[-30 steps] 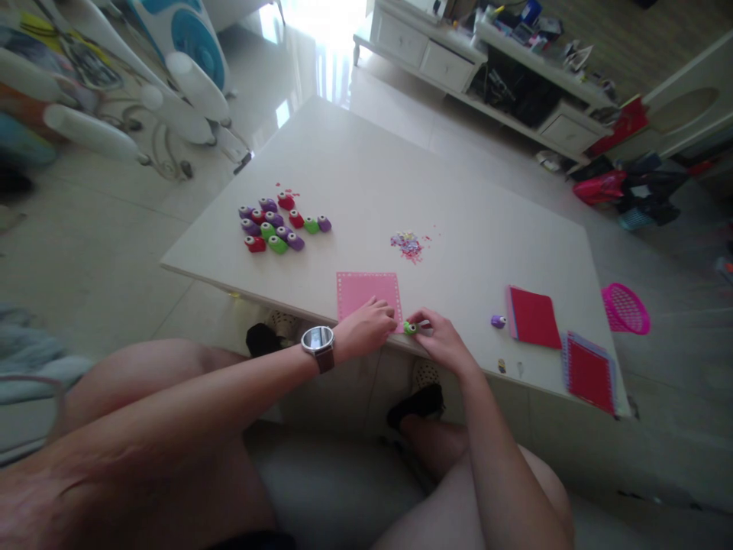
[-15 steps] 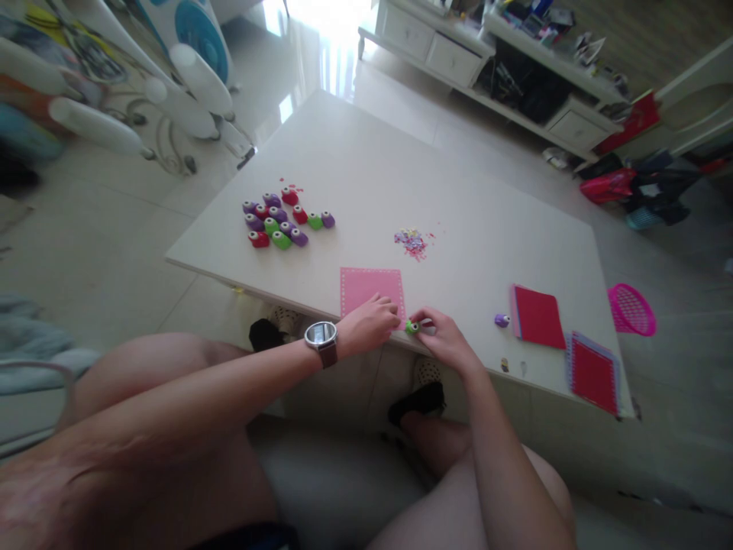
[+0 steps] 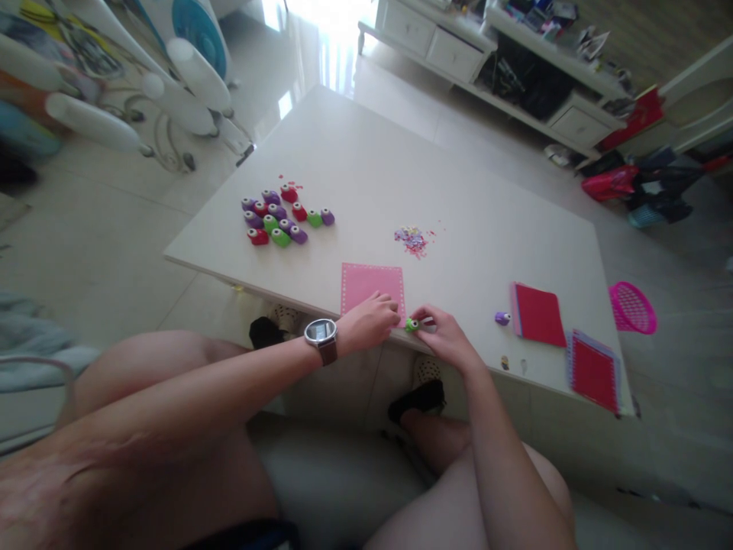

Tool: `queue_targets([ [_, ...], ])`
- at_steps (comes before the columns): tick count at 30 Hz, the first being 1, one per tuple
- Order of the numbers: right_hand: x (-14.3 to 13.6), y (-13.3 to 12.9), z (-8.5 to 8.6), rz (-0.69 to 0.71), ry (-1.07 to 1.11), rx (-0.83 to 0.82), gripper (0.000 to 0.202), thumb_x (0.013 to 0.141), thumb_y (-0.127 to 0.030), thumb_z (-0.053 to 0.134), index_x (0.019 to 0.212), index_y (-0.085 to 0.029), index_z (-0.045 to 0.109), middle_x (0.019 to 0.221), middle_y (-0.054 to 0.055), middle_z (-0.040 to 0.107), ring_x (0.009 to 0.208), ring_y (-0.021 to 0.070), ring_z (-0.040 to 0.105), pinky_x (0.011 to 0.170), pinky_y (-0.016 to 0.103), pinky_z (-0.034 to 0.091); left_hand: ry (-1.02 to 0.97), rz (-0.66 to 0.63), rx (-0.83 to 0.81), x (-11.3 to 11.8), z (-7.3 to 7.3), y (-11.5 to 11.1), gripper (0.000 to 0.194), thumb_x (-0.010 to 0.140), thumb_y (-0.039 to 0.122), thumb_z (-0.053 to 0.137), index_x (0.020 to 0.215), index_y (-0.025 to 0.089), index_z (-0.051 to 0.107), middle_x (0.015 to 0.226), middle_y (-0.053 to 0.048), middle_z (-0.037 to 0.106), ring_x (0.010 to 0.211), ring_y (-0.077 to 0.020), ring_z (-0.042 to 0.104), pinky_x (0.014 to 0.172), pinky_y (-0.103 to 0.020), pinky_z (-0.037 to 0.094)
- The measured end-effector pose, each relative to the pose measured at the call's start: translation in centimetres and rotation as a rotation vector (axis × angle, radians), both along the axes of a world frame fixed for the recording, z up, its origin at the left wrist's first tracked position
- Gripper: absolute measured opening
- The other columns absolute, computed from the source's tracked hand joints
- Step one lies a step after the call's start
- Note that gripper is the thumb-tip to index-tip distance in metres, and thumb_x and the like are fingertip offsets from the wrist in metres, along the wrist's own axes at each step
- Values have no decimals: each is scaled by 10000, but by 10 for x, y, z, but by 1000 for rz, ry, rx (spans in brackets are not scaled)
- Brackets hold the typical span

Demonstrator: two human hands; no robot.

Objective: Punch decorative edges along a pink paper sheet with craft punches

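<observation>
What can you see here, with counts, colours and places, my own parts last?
Table: one, white, centre
Pink sheet: one, pink, table's near edge
Green punch: one, green, by the sheet's corner
Clustered punches: about fourteen, purple, red and green, table's left
Lone punch: one, purple, table's right
Paper bits: many, mixed colours, mid-table and left
Paper stacks: two, red on top, table's right end
Small items: two, unclear, near edge, right
Basket: one, pink, floor, right
Cabinet: one, white, far side
Equipment: count unclear, white and blue, upper left
Bags: count unclear, red and black, far right
Shoes: two, dark, below table
Watch: one, silver, left wrist
Legs: two, foreground
Left hand: one, on pink sheet
Right hand: one, gripping green punch
</observation>
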State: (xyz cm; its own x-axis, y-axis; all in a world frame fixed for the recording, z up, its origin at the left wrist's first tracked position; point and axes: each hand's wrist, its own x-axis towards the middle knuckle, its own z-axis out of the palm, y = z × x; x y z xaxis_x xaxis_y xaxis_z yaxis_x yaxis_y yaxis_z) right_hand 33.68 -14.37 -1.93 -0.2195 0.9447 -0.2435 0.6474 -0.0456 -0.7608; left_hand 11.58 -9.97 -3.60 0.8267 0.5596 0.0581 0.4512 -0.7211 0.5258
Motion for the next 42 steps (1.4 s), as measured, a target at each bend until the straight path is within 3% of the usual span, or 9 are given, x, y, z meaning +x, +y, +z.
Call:
queue_targets([
  [6, -2, 0, -2, -6, 17, 5, 105, 856, -290, 658, 912, -204, 677, 937, 36, 700, 913, 187, 649, 874, 340, 531, -24, -21, 27, 0, 3, 2, 156, 919, 175, 575, 925, 187, 730, 985, -80, 689, 996, -217, 567, 974, -362, 405],
  [10, 3, 0, 4, -105, -5, -33, 271, 779, -380, 757, 964, -204, 665, 1020, 56, 698, 947, 206, 649, 866, 352, 530, -11, 134, 11, 1, 6, 7, 110, 892, 216, 594, 878, 185, 698, 950, -73, 693, 941, -222, 596, 843, -350, 436],
  [14, 8, 0, 9, -218, 15, -175, 363, 799, -518, 723, 946, -193, 656, 977, 62, 700, 802, 181, 633, 729, 316, 513, 44, 271, -106, 4, 2, 10, 77, 852, 214, 608, 883, 186, 672, 897, -57, 700, 811, -204, 618, 693, -322, 429],
  [19, 3, 0, 7, -203, 91, -277, 352, 784, -517, 723, 899, -194, 642, 890, 37, 692, 754, 167, 617, 669, 281, 472, 60, 234, -80, 5, -4, 9, 92, 863, 205, 585, 849, 185, 673, 886, -67, 692, 817, -212, 636, 702, -320, 448],
  [33, -4, 2, 1, -223, 98, -233, 340, 787, -507, 718, 907, -197, 652, 891, 42, 703, 761, 172, 619, 674, 286, 478, 51, 227, -73, 5, -7, 10, 99, 873, 231, 594, 847, 183, 677, 878, -74, 700, 808, -217, 649, 711, -315, 466],
  [39, -5, 4, -2, -223, 95, -224, 333, 773, -499, 725, 900, -197, 661, 882, 47, 716, 762, 180, 630, 668, 290, 488, 91, 248, -107, 7, 1, 11, 199, 916, 260, 538, 842, 167, 699, 882, -96, 720, 809, -221, 664, 727, -321, 468],
  [42, -4, 5, -4, -235, 108, -212, 342, 750, -503, 738, 871, -194, 656, 870, 49, 715, 771, 186, 643, 690, 301, 502, 114, 265, -146, 8, 7, 12, 348, 982, 393, 485, 838, 161, 700, 880, -103, 722, 801, -227, 670, 712, -326, 462],
])
